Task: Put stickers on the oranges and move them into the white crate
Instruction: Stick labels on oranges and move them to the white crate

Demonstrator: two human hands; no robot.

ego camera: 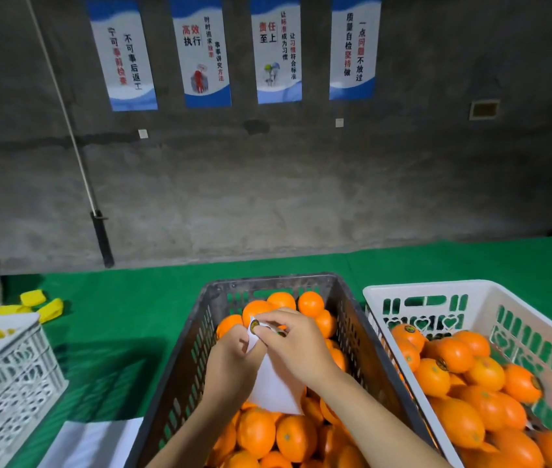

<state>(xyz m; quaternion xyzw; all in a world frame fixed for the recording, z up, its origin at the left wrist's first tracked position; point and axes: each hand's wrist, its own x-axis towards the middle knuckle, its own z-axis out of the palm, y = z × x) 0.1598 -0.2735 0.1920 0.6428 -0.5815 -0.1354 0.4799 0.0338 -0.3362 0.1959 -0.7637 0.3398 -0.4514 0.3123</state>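
1. Your left hand (234,361) grips the white sticker sheet (276,386) from its left side and holds it above the dark crate (180,363), so the backing stays taut while you peel.
2. Your right hand (296,339) pinches at the sheet's top edge, fingertips curled onto a sticker (254,326). It looks partly lifted, though blur makes that hard to confirm.
3. Both hands sit over the dark crate's far half, which keeps the peel right above the unlabelled oranges (256,430). That makes for a short drop to the next fruit.
4. No orange is in either hand. The nearest ones lie just beyond and below your fingers, inside the dark crate.
5. The white crate (470,293) stands just beside the dark crate on its right, on the green table (125,319). The labelled oranges (455,354) in it show dark stickers.
6. Likely next: free the sticker, press it on a top orange, then carry that orange right.
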